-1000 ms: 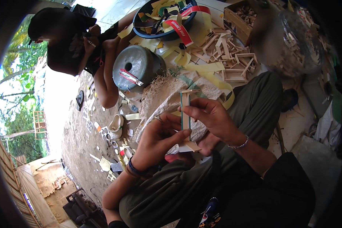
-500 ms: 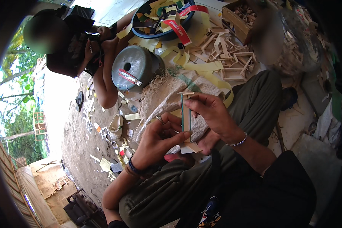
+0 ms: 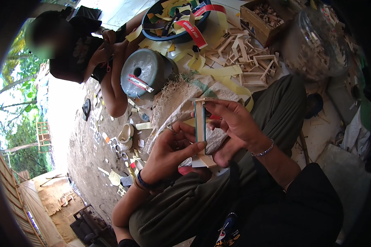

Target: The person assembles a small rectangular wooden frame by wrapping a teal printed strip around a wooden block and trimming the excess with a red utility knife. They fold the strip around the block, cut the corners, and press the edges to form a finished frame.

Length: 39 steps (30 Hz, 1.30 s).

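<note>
A small, narrow wooden frame [image 3: 200, 125] with teal edges stands upright between my hands, a short wooden crosspiece at each end. My left hand [image 3: 167, 150] grips its lower part, thumb pressed on the near side and fingers behind. At the upper end, my right hand [image 3: 239, 125] pinches the frame between thumb and index finger, its other fingers loosely curled. Below the frame, pale pieces [image 3: 203, 161] of wood or card jut out near my bare foot [image 3: 224, 154]. A crumpled woven sack [image 3: 173, 107] lies behind my hands.
A grey round stool [image 3: 152, 74] with a red-and-white packet stands ahead. Beyond it are a blue basin [image 3: 181, 39] of strips, a pile of wooden frames [image 3: 251, 61], a wooden box [image 3: 255, 24] and a clear bag [image 3: 317, 49]. Another person [image 3: 86, 53] sits at far left.
The frame has turned slightly, showing more of its broad face, and shifted a little left. My right fingers have loosened and spread somewhat. The other person's hands have moved.
</note>
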Each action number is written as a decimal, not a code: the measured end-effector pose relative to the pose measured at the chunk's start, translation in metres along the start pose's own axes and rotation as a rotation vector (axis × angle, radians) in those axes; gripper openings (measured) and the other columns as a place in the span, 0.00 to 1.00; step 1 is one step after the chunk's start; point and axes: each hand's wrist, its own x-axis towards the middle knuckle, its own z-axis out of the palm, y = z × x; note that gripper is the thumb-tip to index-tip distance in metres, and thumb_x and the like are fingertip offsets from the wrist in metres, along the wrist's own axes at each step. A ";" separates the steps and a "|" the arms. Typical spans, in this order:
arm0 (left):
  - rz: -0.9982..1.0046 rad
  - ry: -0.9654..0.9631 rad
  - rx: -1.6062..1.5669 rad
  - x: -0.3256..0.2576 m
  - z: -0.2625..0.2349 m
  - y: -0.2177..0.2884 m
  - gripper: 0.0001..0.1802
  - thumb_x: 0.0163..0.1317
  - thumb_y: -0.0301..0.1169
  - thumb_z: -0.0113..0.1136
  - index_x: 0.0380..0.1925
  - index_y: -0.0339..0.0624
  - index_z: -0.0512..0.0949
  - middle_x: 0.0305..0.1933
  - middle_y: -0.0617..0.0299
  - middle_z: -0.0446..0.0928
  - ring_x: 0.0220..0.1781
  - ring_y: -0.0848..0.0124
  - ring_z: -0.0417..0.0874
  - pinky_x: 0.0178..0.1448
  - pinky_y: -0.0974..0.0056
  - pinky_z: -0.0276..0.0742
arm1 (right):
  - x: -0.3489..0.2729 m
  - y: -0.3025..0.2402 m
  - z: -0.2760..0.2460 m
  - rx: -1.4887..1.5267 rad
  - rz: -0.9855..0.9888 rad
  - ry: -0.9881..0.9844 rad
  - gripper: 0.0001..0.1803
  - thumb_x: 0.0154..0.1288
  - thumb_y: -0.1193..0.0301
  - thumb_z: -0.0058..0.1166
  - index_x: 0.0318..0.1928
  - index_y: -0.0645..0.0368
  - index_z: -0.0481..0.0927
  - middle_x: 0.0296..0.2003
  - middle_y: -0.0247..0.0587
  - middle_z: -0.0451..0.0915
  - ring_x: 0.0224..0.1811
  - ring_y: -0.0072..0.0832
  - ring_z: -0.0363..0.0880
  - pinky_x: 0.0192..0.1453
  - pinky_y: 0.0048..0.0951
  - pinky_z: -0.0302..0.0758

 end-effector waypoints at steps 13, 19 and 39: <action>0.030 -0.010 0.030 0.003 -0.001 -0.006 0.14 0.65 0.21 0.68 0.45 0.38 0.72 0.42 0.63 0.83 0.44 0.78 0.85 0.48 0.71 0.82 | -0.002 0.007 -0.003 -0.006 -0.031 -0.006 0.17 0.75 0.64 0.58 0.59 0.56 0.82 0.51 0.29 0.85 0.51 0.16 0.80 0.52 0.26 0.76; 0.036 -0.003 0.050 0.003 0.000 -0.010 0.14 0.65 0.21 0.68 0.44 0.38 0.72 0.42 0.62 0.84 0.45 0.78 0.85 0.48 0.71 0.82 | -0.001 0.009 -0.005 -0.029 -0.019 -0.033 0.17 0.77 0.65 0.54 0.60 0.56 0.81 0.52 0.31 0.85 0.51 0.17 0.80 0.52 0.26 0.75; 0.007 0.043 0.111 0.004 -0.001 -0.012 0.14 0.66 0.21 0.66 0.47 0.36 0.72 0.42 0.62 0.83 0.46 0.75 0.86 0.53 0.69 0.83 | 0.005 0.010 0.008 -0.291 -0.173 0.087 0.15 0.75 0.64 0.57 0.53 0.62 0.83 0.41 0.37 0.87 0.37 0.13 0.79 0.43 0.18 0.75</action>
